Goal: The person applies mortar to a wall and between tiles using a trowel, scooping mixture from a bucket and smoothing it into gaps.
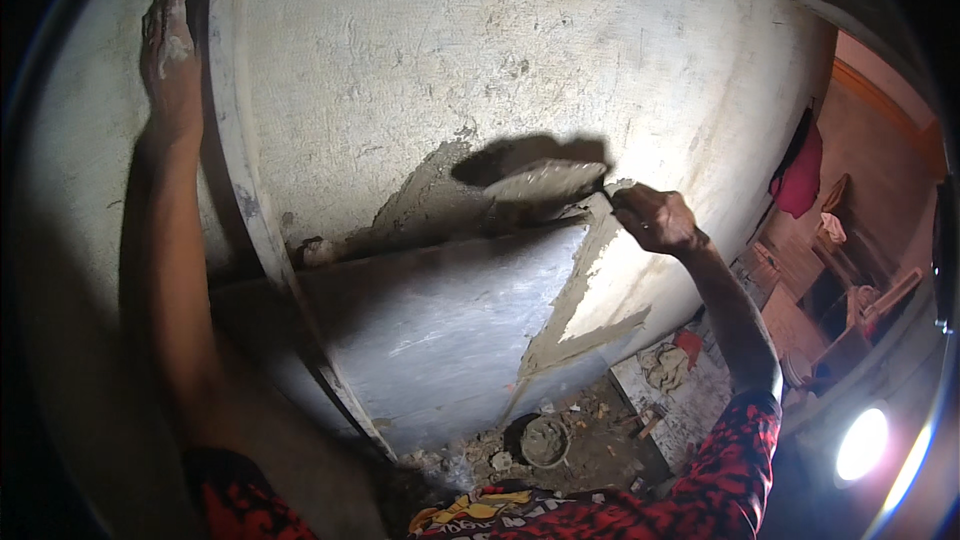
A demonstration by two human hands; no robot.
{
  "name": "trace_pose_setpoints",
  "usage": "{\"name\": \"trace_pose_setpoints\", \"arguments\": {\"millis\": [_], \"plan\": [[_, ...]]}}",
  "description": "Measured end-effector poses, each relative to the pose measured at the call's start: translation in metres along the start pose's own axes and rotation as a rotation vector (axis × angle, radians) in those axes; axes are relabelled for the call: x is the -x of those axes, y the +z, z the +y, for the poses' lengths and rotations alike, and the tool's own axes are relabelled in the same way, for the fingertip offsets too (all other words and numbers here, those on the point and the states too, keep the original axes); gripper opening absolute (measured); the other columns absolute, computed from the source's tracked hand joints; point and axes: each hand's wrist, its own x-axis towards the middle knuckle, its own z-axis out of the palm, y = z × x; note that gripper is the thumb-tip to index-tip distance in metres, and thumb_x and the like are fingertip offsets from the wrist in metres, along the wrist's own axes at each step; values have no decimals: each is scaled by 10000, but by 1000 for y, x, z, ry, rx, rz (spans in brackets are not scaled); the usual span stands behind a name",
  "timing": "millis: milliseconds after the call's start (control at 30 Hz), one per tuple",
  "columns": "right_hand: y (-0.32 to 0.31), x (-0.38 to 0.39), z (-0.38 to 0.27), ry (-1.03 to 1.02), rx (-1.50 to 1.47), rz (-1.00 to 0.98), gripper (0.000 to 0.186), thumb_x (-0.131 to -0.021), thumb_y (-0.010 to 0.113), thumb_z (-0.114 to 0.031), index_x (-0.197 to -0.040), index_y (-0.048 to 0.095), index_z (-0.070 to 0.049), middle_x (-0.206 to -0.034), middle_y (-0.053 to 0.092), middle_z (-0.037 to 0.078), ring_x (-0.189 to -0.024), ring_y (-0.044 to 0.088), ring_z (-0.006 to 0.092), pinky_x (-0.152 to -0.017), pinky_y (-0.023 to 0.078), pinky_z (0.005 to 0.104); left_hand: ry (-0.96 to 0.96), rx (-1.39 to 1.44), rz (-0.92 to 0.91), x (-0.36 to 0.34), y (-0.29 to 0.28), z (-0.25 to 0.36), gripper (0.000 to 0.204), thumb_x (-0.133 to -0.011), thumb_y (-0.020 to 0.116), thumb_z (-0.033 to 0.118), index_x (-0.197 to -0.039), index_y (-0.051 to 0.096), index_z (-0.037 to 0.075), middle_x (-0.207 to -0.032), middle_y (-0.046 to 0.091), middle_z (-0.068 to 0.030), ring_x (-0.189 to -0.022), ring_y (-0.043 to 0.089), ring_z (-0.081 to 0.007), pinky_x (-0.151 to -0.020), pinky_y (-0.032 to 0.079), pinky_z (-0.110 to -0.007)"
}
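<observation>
My right hand (655, 220) grips the handle of a trowel (545, 183), whose blade faces the wall just above the upper edge of a smooth grey panel (450, 320). Wet grey mortar (425, 185) is smeared on the wall to the left of the blade, and more mortar (548, 340) runs down the panel's right edge. High at the left, my left hand (172, 55) lies stretched out against the wall (400, 50), with pale smears on its back. Beside it, a long narrow strip (245, 155) slants down across the panel; I cannot tell whether the hand touches it.
On the rubble-strewn floor below sits a round pan (545, 440) of mortar. To its right a pale board (690, 395) carries a crumpled cloth (665, 368). Further right are wooden pieces (800, 330), a hanging pink bag (798, 175) and a bright lamp (862, 443).
</observation>
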Motion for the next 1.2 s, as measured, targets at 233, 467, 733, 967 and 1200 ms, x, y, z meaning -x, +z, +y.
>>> {"name": "trace_pose_setpoints", "arguments": {"millis": [233, 467, 733, 967, 1200], "plan": [[33, -9, 26, 226, -14, -531, 243, -898, 572, -324, -1008, 604, -109, -862, 652, 117, -798, 660, 286, -651, 530, 427, -191, 70, -105, 21, -4, 19, 383, -996, 424, 176, -1351, 460, 37, -1302, 533, -194, -1184, 537, -328, -1016, 437, -391], [-19, -21, 62, 371, 337, -783, 316, -931, 488, -389, -938, 645, -115, -882, 675, 93, -866, 654, 297, -744, 516, 437, 6, -39, -45, 24, 16, -21, 469, -961, 484, 101, -1416, 374, 67, -1339, 515, -147, -1194, 535, -286, -1029, 431, -376], [-46, 43, 33, 57, 276, -53, 175, -812, 701, -153, -891, 606, -29, -750, 631, 97, -644, 643, 276, -536, 515, 372, -269, 177, -175, 21, 15, 4, 381, -997, 402, 155, -1354, 442, 29, -1292, 542, -186, -1133, 567, -321, -973, 460, -378], [-16, -40, 6, 180, 288, -486, 238, -857, 620, -355, -823, 621, -119, -715, 611, 80, -639, 642, 286, -577, 511, 407, -50, -1, -1, 6, 4, -3, 355, -946, 472, 53, -1298, 493, 10, -1240, 577, -189, -1105, 584, -322, -943, 484, -378], [-64, -103, 5, 184, 426, -610, 222, -829, 622, -417, -830, 655, -197, -718, 600, 39, -718, 646, 248, -636, 509, 406, -75, -58, -96, 18, 6, -7, 345, -938, 503, 71, -1275, 507, -1, -1257, 560, -183, -1129, 570, -293, -948, 483, -360]]}}
